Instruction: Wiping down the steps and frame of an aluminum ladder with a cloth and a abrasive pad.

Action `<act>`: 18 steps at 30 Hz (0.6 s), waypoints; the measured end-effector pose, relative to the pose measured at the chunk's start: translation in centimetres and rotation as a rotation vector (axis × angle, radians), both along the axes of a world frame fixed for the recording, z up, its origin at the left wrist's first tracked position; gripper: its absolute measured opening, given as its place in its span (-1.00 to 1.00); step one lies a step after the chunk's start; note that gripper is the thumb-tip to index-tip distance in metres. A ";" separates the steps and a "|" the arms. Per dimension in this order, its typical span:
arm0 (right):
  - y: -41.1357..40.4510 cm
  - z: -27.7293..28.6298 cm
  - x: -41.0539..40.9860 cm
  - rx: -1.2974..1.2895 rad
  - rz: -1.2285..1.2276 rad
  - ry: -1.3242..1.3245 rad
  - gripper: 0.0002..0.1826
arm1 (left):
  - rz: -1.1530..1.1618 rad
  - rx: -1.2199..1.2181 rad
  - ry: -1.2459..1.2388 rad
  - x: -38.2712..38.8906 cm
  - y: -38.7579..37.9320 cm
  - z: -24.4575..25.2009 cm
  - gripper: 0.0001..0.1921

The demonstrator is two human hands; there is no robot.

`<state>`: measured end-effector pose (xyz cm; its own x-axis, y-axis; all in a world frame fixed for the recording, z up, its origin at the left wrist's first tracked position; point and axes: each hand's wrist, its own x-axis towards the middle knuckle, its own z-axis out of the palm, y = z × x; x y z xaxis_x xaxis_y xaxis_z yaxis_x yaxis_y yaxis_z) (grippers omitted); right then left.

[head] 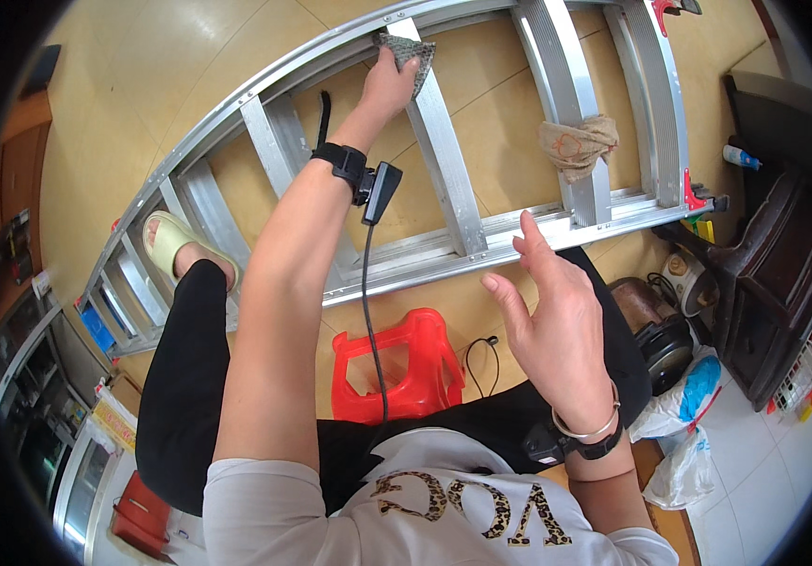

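An aluminium ladder (448,170) lies across the floor in front of me. At its far rail, my left hand (388,81) grips a grey-green textured cloth (409,56) and presses it against the end of a rung. Nothing is in my right hand (554,318), which hovers over my leg near the close rail, thumb and fingers apart. Beyond its fingertips, a beige cloth (579,147) is wrapped around another rung. Straps with black devices circle both wrists, and a black cable (370,304) hangs from the left one.
A red plastic stool (406,375) stands between my legs. My slippered foot (183,247) is among the rungs at left. Dark wooden furniture (774,276), a small appliance (689,283) and plastic bags (682,453) are at right. Cabinets (24,170) line the left side.
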<state>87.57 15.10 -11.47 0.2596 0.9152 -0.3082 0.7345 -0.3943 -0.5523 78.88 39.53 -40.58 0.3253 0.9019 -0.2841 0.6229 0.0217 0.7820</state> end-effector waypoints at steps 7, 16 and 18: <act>-0.2 -0.5 0.0 0.029 0.017 -0.028 -0.37 | -0.005 0.107 0.114 0.7 3.8 1.1 -0.44; -0.5 -0.1 0.1 0.035 0.021 -0.001 -0.37 | 0.235 -0.024 0.369 4.0 4.8 3.0 -0.31; -0.6 -0.1 0.1 0.043 0.023 -0.001 -0.37 | 0.276 -0.029 0.424 4.0 5.3 3.1 -0.33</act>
<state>87.66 14.47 -11.60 0.2387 0.9335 -0.2677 0.7439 -0.3530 -0.5675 82.84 44.84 -37.45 -0.0738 0.9278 -0.3658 0.8535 0.2485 0.4581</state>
